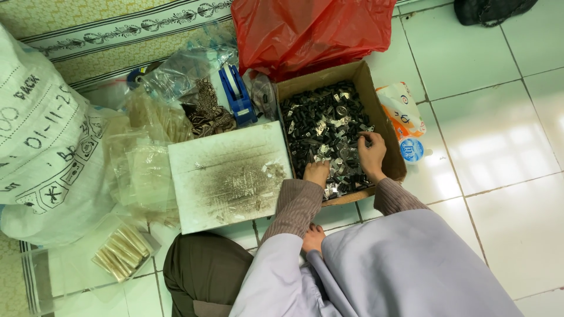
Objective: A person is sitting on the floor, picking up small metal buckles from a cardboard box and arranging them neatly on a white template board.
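A shallow cardboard box (383, 100) on the tiled floor holds several small black and silver metal and plastic parts (320, 126). Both my hands are inside it. My left hand (317, 172) rests on the parts near the box's front edge, fingers curled down into the pile. My right hand (372, 153) is a little farther in and to the right, fingertips pinching among the parts. What either hand grips is hidden by the fingers.
A stained white board (230, 176) lies left of the box. Clear plastic bags (147, 158), a blue tape dispenser (237, 93) and a large white sack (44, 135) sit farther left. A red plastic bag (311, 29) lies behind the box; a printed packet (402, 117) lies right of it.
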